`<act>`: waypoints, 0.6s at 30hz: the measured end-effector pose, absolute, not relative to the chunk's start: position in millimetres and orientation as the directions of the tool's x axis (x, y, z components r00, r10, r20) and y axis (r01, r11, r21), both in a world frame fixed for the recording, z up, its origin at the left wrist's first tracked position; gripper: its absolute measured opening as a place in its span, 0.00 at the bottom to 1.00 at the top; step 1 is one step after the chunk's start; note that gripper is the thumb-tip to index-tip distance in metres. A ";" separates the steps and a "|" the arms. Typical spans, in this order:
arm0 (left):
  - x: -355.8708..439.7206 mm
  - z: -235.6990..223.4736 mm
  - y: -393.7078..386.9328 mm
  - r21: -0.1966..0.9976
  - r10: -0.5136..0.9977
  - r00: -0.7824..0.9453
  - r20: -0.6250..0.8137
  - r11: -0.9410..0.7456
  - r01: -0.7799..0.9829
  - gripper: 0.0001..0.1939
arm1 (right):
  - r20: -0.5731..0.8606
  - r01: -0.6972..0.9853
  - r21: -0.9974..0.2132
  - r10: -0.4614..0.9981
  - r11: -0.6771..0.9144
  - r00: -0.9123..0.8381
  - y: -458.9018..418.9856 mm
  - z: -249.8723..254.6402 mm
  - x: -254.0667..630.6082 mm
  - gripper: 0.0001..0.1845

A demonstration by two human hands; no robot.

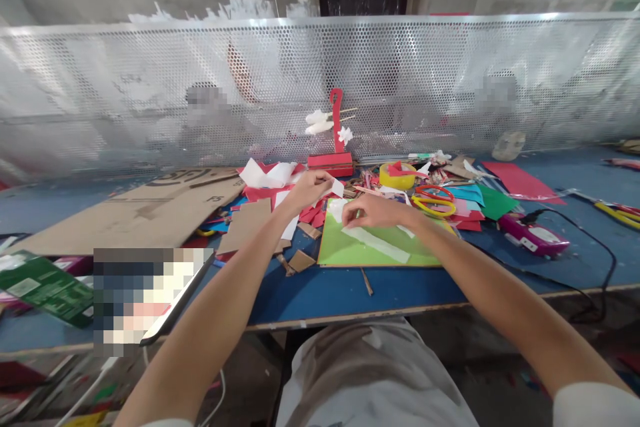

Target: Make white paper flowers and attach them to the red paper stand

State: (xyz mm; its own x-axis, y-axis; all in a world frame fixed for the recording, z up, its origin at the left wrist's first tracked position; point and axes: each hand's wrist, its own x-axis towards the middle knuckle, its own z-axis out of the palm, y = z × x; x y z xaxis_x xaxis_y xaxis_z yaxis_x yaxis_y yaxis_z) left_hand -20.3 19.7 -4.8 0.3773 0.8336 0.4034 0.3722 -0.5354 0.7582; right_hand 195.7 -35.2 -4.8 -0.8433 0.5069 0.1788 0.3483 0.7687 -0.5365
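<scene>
My left hand (310,189) is raised a little over the paper scraps, fingers curled and pinching a small white paper piece (337,187). My right hand (373,211) rests on the far edge of a light green sheet (375,250), fingers bent and pinched on something small I cannot make out. Two white paper strips (383,244) lie across the green sheet. The sheet lies flat on the blue table (350,293), just before me.
A large cardboard sheet (145,210) lies at left. Red and white paper scraps (270,180), a red paper stand (334,147), a yellow tape roll (397,177), scissors (434,203) and a pink glue gun (533,235) with black cable crowd the far side. A perforated metal screen (450,73) backs the table.
</scene>
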 end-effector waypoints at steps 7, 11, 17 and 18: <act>-21.7 -6.6 22.2 0.728 0.808 0.400 0.432 -0.574 0.374 0.14 | 0.261 0.344 -0.467 0.499 0.815 -0.826 -46.1 -6.4 177.5 0.12; -21.8 -7.3 21.5 0.732 0.820 0.392 0.417 -0.558 0.391 0.12 | 0.076 0.477 -0.393 0.545 0.786 -0.835 -42.2 0.2 194.0 0.16; -21.3 -7.3 20.2 0.730 0.827 0.392 0.404 -0.549 0.406 0.11 | -0.272 0.583 -0.389 0.515 0.714 -0.813 -33.5 1.6 206.5 0.17; -21.5 -7.6 20.6 0.729 0.825 0.394 0.406 -0.552 0.405 0.12 | -0.266 0.588 -0.388 0.524 0.710 -0.809 -32.1 1.2 207.0 0.17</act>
State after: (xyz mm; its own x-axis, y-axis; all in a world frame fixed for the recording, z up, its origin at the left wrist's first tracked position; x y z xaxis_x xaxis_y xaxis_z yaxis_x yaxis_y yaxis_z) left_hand -21.5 20.6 -7.6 0.3941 0.8247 0.4056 0.4048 -0.5520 0.7290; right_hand 207.0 -32.1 1.2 -0.8087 0.5245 -0.2663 0.5880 0.7096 -0.3882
